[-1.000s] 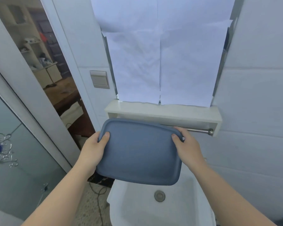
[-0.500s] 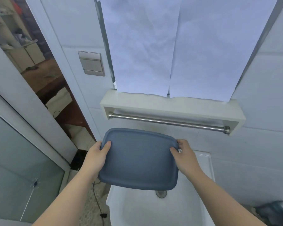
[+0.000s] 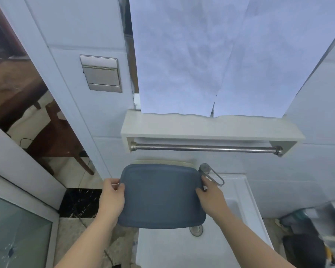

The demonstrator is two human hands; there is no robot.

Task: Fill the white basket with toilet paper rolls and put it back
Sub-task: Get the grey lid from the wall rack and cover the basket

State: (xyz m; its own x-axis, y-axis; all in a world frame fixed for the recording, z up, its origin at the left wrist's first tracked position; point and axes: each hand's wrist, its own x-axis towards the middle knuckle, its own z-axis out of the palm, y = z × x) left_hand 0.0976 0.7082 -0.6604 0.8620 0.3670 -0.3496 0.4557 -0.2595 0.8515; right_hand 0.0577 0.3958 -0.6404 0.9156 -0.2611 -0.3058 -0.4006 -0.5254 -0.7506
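Note:
I hold a blue-grey, rounded rectangular panel (image 3: 161,196) flat-face toward me, just above the white sink (image 3: 182,248). A cream-white rim (image 3: 162,162) peeks out behind its far edge; I cannot tell whether this is the basket's lid or its underside. My left hand (image 3: 112,198) grips the left edge, and my right hand (image 3: 211,198) grips the right edge. No toilet paper rolls are in view.
A white wall shelf (image 3: 211,128) with a steel towel bar (image 3: 205,148) hangs above the sink. A metal tap (image 3: 211,174) sits beside my right hand. White paper sheets (image 3: 201,55) cover the wall above. An open doorway (image 3: 37,122) is on the left, clutter (image 3: 307,238) at the lower right.
The blue-grey panel came down from in front of the shelf to below the towel bar, over the sink. Both hands kept their grip, and a cream rim now shows behind it.

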